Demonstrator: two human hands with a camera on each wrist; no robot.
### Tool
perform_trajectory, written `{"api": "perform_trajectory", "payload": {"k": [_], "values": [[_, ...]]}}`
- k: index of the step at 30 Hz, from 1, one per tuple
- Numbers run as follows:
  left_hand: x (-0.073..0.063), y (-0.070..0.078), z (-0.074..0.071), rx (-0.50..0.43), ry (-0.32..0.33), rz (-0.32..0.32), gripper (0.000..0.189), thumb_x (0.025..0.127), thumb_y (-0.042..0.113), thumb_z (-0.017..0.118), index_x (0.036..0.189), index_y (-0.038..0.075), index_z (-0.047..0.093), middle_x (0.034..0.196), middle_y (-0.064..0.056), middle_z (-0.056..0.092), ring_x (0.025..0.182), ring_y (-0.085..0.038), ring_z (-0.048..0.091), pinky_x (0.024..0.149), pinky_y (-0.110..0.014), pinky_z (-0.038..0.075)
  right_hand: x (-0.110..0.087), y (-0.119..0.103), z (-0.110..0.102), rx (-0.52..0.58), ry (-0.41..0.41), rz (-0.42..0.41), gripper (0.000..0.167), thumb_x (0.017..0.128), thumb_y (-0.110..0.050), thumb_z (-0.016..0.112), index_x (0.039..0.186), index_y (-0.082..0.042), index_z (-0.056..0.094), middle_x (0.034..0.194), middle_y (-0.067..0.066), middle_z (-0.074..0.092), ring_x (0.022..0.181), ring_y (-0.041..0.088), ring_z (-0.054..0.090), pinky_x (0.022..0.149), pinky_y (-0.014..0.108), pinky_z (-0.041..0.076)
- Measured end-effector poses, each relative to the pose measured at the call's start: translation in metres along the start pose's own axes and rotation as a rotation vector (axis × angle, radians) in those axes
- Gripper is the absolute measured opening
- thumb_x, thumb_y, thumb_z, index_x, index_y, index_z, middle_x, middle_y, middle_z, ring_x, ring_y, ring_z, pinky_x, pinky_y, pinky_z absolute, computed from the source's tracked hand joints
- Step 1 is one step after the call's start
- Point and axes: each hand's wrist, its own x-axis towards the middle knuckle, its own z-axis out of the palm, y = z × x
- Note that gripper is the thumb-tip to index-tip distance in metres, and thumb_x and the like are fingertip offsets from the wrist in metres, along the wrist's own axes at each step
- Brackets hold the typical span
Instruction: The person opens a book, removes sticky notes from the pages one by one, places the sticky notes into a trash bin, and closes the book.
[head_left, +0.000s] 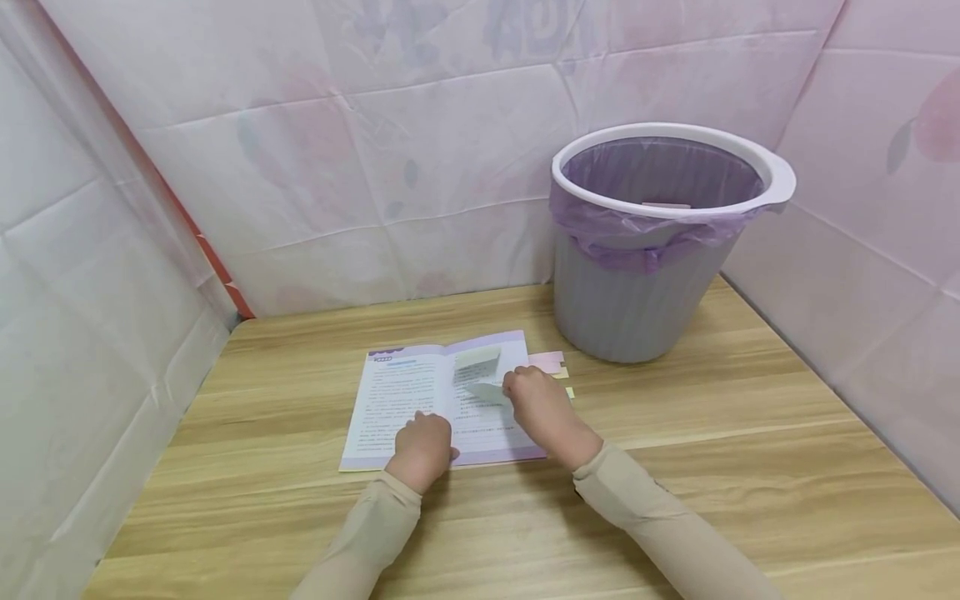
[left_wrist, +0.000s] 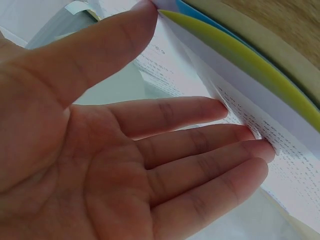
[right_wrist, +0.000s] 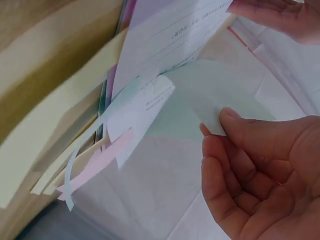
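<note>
An open booklet [head_left: 397, 400] with printed text and purple page borders lies flat in front of me. My left hand [head_left: 423, 446] rests near its lower middle; in the left wrist view its straight fingertips [left_wrist: 215, 107] touch the printed page and the thumb lies by the booklet's edge. My right hand [head_left: 547, 412] is over the right-hand page. Between thumb and index finger it pinches a corner of a pale green sticky note [right_wrist: 230, 90], which is lifted and bent. Pink and yellow tabs [head_left: 547, 360] stick out past the booklet's right edge.
A grey trash bin [head_left: 637, 292] with a white rim and purple liner stands at the back right of the wooden table [head_left: 285, 500], with a pinkish item inside. Pale, floral-printed sheets [head_left: 315, 183] hang behind and at both sides.
</note>
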Motion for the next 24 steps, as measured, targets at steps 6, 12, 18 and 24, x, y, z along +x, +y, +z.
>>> {"api": "perform_trajectory", "payload": {"k": [6,12,18,24], "values": [[0.0,0.0,0.0,0.0,0.005,-0.004,0.044,0.082,0.03,0.076,0.104,-0.007,0.066,0.114,-0.027,0.063,0.095,-0.039,0.064,0.076,-0.048,0.055,0.002,0.003,-0.004,-0.001,0.026,0.007,0.017,0.081,0.001,0.073,0.068,-0.004,0.062,0.065,0.005,0.058,0.065,0.023,0.062,0.056,0.035,0.052],[0.0,0.0,0.001,-0.003,0.012,-0.001,0.044,0.081,0.03,0.077,0.101,-0.008,0.067,0.107,-0.026,0.064,0.09,-0.038,0.065,0.074,-0.047,0.055,0.003,0.006,-0.006,0.013,0.026,0.02,0.014,0.081,0.001,0.073,0.07,-0.002,0.064,0.067,0.006,0.059,0.066,0.024,0.063,0.058,0.035,0.053],[0.0,0.0,0.001,-0.017,0.013,0.001,0.043,0.081,0.029,0.077,0.103,-0.008,0.066,0.113,-0.027,0.063,0.094,-0.039,0.064,0.076,-0.048,0.055,0.004,0.009,-0.011,0.022,0.038,0.066,0.011,0.081,0.001,0.073,0.073,-0.002,0.066,0.071,0.007,0.062,0.071,0.025,0.064,0.057,0.037,0.054],[0.0,-0.001,0.001,-0.023,0.022,0.004,0.043,0.081,0.029,0.077,0.102,-0.007,0.067,0.115,-0.028,0.062,0.094,-0.04,0.065,0.075,-0.049,0.055,0.005,0.014,-0.017,0.081,0.052,0.102,0.006,0.082,0.006,0.07,0.079,0.001,0.068,0.076,0.009,0.065,0.074,0.025,0.064,0.063,0.038,0.055]]}}
